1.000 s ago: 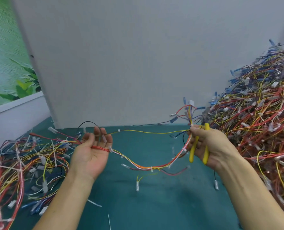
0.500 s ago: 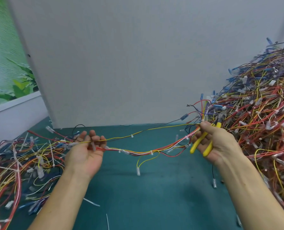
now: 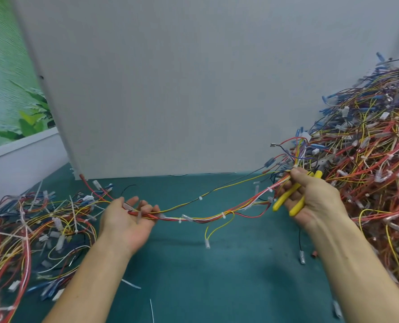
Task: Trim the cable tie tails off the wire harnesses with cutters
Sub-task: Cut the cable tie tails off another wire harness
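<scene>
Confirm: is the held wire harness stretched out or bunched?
Stretched out: the multicoloured wire harness sags between left hand and right hand.

Open teal mat (image 3: 193,287) at lower centre, between the forearms: passable, a few cut tie tails (image 3: 130,283) lying on it. Held harness (image 3: 205,216) is strung across mid-frame from left hand (image 3: 126,222) to right hand (image 3: 315,201) with yellow cutters (image 3: 287,200), barring a straight reach back; connector lead (image 3: 207,243) dangles below. Grey panel (image 3: 170,89) walls the rear. Harness pile (image 3: 368,159) fills the right edge, smaller tangle (image 3: 30,229) the left.
</scene>
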A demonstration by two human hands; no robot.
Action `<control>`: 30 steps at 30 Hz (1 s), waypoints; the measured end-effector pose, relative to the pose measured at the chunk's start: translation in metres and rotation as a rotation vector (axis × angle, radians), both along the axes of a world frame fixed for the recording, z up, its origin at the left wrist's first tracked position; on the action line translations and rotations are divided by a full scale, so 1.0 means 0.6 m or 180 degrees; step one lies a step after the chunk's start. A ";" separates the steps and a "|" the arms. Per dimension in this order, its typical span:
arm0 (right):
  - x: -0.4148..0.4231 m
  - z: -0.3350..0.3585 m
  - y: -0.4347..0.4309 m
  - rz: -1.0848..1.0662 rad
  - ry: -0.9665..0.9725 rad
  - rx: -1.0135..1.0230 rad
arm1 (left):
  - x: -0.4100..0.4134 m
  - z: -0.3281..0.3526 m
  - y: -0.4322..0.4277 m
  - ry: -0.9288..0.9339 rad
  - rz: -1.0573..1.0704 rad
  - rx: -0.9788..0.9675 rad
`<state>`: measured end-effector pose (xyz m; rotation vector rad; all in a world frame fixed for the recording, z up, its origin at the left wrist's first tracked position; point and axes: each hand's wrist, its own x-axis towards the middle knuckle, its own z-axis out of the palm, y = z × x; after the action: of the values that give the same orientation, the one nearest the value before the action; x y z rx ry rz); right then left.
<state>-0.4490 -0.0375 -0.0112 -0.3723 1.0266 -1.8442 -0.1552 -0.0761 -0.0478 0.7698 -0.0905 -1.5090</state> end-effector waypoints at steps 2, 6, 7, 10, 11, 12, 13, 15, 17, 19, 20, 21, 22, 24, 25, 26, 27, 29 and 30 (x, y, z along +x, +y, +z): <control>-0.002 0.003 0.001 -0.0081 -0.0028 -0.0069 | -0.005 -0.003 0.001 -0.0016 -0.0126 0.0073; -0.008 0.012 0.006 -0.0218 -0.0063 -0.0196 | -0.016 0.001 0.010 -0.0152 -0.0661 0.0102; -0.008 0.015 0.008 -0.0251 -0.0029 -0.0220 | -0.018 0.003 0.013 -0.0382 -0.0861 0.0184; -0.005 0.026 0.016 -0.0427 0.0132 -0.0345 | -0.017 0.005 0.022 -0.1159 -0.1562 0.0410; -0.004 0.030 0.019 -0.0522 0.0237 -0.0411 | -0.018 0.005 0.026 -0.1488 -0.1789 0.0445; -0.003 0.035 0.024 -0.0622 0.0383 -0.0478 | -0.019 0.006 0.031 -0.1945 -0.2001 0.0444; -0.002 0.039 0.028 -0.0710 0.0566 -0.0539 | -0.021 0.007 0.037 -0.2513 -0.2173 0.0422; 0.002 0.046 0.035 -0.0819 0.0980 -0.0638 | -0.025 0.004 0.044 -0.3588 -0.2341 0.0292; 0.008 0.050 0.040 -0.0806 0.1318 -0.0724 | -0.027 0.005 0.051 -0.4128 -0.2479 0.0074; 0.017 0.052 0.043 -0.0686 0.1611 -0.0771 | -0.031 0.011 0.058 -0.4336 -0.2523 -0.0448; 0.023 0.051 0.043 -0.0620 0.1760 -0.0771 | -0.036 0.016 0.062 -0.4367 -0.2436 -0.0822; 0.029 0.050 0.044 -0.0542 0.1906 -0.0751 | -0.044 0.021 0.066 -0.4360 -0.2241 -0.1193; 0.035 0.047 0.044 -0.0438 0.2034 -0.0712 | -0.053 0.026 0.070 -0.4334 -0.1983 -0.1482; 0.047 0.043 0.043 -0.0146 0.2185 -0.0632 | -0.073 0.032 0.078 -0.4448 -0.1506 -0.1847; 0.054 0.041 0.044 0.0027 0.2200 -0.0615 | -0.083 0.033 0.083 -0.4508 -0.1401 -0.1992; 0.061 0.040 0.045 0.0195 0.2206 -0.0606 | -0.092 0.032 0.087 -0.4517 -0.1364 -0.2087; 0.067 0.039 0.046 0.0350 0.2254 -0.0591 | -0.100 0.031 0.091 -0.4450 -0.1372 -0.2150; 0.081 0.036 0.050 0.0637 0.2440 -0.0528 | -0.110 0.028 0.096 -0.4389 -0.1415 -0.2203; 0.088 0.035 0.052 0.0791 0.2498 -0.0515 | -0.114 0.028 0.097 -0.4410 -0.1428 -0.2223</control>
<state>-0.3963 -0.0062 0.0098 -1.3313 1.2624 -1.5682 -0.2238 -0.0179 -0.0312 1.0958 -1.8031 -0.9352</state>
